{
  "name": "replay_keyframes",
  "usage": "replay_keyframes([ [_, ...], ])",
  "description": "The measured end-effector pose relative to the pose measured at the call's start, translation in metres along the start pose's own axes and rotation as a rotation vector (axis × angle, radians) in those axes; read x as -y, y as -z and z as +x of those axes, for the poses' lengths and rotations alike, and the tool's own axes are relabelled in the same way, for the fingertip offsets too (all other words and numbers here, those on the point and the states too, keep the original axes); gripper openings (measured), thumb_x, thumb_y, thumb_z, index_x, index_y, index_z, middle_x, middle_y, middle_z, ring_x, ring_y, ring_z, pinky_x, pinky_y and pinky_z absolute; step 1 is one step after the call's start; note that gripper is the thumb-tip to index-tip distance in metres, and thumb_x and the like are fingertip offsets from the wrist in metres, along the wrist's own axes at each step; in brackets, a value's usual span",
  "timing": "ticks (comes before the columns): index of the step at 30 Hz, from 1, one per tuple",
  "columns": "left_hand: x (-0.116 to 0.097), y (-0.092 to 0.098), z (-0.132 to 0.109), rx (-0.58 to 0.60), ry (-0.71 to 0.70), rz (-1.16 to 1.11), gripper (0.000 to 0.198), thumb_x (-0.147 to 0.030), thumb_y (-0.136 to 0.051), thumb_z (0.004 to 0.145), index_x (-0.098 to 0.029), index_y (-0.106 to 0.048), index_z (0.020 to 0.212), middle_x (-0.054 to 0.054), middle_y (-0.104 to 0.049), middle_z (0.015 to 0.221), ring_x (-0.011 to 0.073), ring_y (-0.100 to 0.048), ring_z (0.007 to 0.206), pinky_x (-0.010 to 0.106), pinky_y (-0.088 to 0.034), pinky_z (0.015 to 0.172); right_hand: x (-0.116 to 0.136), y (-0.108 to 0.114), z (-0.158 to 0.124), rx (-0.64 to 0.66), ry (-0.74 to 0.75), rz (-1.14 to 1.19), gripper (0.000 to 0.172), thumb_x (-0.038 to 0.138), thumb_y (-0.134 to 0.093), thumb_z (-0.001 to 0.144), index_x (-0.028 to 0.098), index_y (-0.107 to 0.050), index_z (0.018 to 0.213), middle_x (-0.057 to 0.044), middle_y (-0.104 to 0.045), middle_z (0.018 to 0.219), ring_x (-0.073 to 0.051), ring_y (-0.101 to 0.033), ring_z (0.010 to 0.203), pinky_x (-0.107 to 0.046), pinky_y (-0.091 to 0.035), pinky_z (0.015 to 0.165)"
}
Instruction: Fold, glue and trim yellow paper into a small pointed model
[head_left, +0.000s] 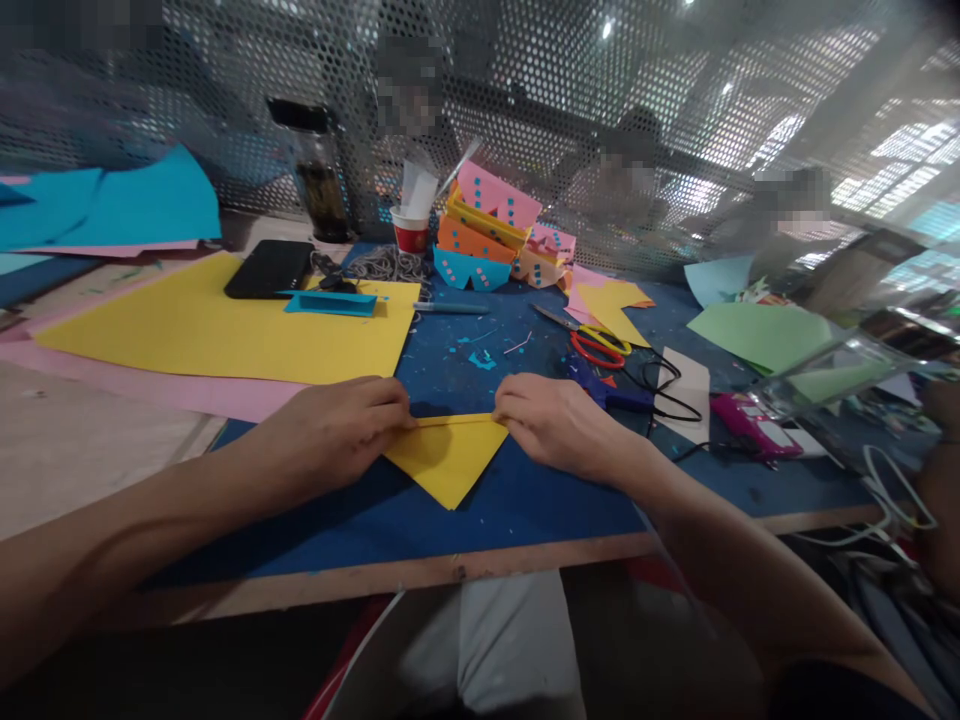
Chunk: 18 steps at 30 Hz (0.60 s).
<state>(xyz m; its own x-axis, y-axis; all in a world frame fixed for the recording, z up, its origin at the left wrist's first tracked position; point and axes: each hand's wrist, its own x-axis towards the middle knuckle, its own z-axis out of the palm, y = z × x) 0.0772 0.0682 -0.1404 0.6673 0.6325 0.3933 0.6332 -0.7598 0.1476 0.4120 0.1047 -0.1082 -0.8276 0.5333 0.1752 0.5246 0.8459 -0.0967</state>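
A folded yellow paper piece lies on the blue table top, its point aimed toward me. My left hand pinches the left end of its folded upper edge, fingers closed on the paper. At the right end of that same edge, my right hand presses and pinches with curled fingers. Both hands rest on the table on either side of the paper.
A large yellow sheet over pink paper lies at left, with a black phone and a small blue paper strip. Scissors, a blue glue gun with cable, a pen, stacked dotted paper shapes, and a red cup sit behind. Other people sit beyond a mesh screen.
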Motion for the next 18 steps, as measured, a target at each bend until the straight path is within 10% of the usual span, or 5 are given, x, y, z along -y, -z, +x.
replay_keyframes([
  [18,0.003,0.005,0.011,0.061,0.219,-0.168,0.032,-0.04,-0.053,0.112,-0.023,-0.08,0.107,0.008,-0.08,0.104,0.0252,-0.074,0.1,0.036,-0.056,0.086,-0.005,0.006,0.007,-0.01,-0.151,0.255,0.012,0.015,-0.061,0.112,0.019,-0.071,0.116,-0.009,-0.078,0.117,-0.024,-0.072,0.107,-0.037,-0.05,0.096],
])
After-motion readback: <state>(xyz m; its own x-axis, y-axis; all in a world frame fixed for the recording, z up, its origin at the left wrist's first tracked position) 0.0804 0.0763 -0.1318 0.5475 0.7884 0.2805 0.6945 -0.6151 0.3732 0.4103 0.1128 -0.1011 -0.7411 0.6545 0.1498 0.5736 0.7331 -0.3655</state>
